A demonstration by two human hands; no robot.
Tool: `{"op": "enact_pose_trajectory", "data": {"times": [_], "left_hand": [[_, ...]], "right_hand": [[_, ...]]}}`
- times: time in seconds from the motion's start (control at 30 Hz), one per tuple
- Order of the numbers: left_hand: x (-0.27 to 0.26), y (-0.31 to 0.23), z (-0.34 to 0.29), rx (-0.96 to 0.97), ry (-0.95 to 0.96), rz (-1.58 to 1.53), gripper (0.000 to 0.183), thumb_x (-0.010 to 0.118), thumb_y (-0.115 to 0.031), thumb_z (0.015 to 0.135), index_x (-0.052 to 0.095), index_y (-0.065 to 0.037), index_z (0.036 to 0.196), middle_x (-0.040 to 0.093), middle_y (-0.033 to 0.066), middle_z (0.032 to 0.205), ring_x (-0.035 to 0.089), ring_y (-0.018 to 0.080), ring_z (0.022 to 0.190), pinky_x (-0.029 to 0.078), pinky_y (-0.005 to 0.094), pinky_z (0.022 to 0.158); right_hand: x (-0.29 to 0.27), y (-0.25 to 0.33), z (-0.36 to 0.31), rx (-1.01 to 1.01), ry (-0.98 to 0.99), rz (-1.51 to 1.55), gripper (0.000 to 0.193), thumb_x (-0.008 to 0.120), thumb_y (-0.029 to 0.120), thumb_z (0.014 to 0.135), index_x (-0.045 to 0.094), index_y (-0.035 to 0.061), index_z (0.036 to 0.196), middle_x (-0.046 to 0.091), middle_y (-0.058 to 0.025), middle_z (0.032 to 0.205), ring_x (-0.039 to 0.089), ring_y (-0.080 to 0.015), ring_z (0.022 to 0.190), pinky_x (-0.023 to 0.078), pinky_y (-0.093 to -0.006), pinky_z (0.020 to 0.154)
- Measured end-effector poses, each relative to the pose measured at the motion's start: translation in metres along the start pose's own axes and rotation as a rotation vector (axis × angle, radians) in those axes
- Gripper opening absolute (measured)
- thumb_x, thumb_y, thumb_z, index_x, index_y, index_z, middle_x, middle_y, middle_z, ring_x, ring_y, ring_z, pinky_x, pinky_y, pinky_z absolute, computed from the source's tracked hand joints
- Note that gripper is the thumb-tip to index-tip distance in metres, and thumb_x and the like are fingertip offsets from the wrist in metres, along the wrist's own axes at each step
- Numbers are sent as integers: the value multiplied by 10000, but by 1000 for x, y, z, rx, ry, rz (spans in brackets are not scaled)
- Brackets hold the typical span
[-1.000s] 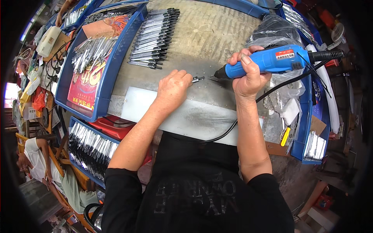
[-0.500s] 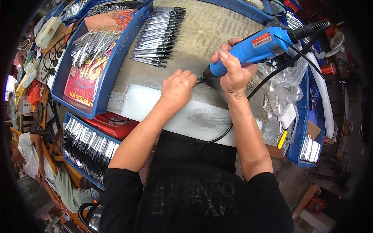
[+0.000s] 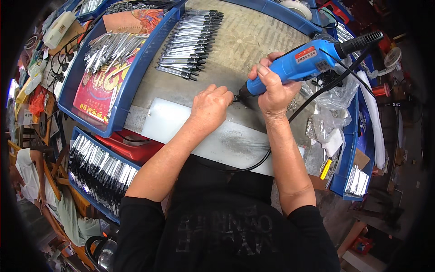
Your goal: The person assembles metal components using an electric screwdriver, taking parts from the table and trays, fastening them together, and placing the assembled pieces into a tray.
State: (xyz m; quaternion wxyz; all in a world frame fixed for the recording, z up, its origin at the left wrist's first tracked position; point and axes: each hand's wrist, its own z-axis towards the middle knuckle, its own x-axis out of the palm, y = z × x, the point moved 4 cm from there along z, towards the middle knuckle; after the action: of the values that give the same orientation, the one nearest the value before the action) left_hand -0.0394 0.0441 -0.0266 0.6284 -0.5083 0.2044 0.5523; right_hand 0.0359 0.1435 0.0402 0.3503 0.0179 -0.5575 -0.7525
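Observation:
My right hand [image 3: 276, 88] is closed round a blue electric screwdriver [image 3: 299, 63], its black nose pointing down to the left. My left hand [image 3: 210, 107] is closed over the worktable, fingers bent together, pinching a small dark-ended piece [image 3: 236, 98]. That end meets the screwdriver's nose; the rest of the piece is hidden in the fingers. Beyond my left hand, a row of slim silver-and-black pen-like pieces [image 3: 188, 45] lies on the table. In front of me a white plate [image 3: 170, 115] with dark smudges runs along the table's near edge.
At the left, a blue tray [image 3: 120, 106] holds loose silver pieces; below it another blue tray [image 3: 93, 170] is packed with similar ones. A black cable [image 3: 312, 97] runs by my right forearm. Plastic bags [image 3: 333, 115] and a yellow-handled tool [image 3: 326, 168] lie right. A person [image 3: 34, 177] sits lower left.
The whole view has shifted slightly. Both hands keep their grips, with the screwdriver's nose still against the piece at my left fingers.

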Motion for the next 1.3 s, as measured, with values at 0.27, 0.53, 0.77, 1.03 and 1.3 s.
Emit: {"op": "enact_pose_trajectory", "data": {"times": [0.27,0.53,0.77,1.03,1.3], "left_hand": [[-1,-1,0,-2,-13,-12,75,621,-85,670,554,-62,645,530,40,672,533,241,679,460,370,573],[0,-2,-1,-25,17,-34,81,525,11,629,559,-60,647,530,39,697,530,243,705,475,366,596],[1,-1,5,-20,11,-54,83,520,12,622,556,-61,642,530,47,698,528,251,705,474,366,589],[-6,0,-2,45,-70,51,59,536,-26,648,511,-57,693,514,71,714,532,253,705,455,367,558],[-51,-13,-16,-26,-177,-172,125,561,-46,723,489,-41,826,499,115,775,537,306,710,446,399,590]], "right_hand": [[11,-7,3,14,77,-46,327,613,40,662,471,-40,945,529,-88,719,543,-169,562,463,-300,524],[21,-15,9,13,132,-264,223,597,7,665,511,-26,868,539,-63,684,535,-128,535,442,-246,478],[25,-20,18,-14,208,-330,193,600,10,675,509,-4,844,531,-42,681,531,-114,542,440,-237,485],[7,24,-5,-113,-41,-1,370,589,-3,676,452,-18,1020,505,-85,755,529,-176,606,456,-294,574],[-88,23,11,-205,-266,98,358,531,76,704,383,-21,1015,482,-79,673,507,-187,567,450,-325,562]]}}
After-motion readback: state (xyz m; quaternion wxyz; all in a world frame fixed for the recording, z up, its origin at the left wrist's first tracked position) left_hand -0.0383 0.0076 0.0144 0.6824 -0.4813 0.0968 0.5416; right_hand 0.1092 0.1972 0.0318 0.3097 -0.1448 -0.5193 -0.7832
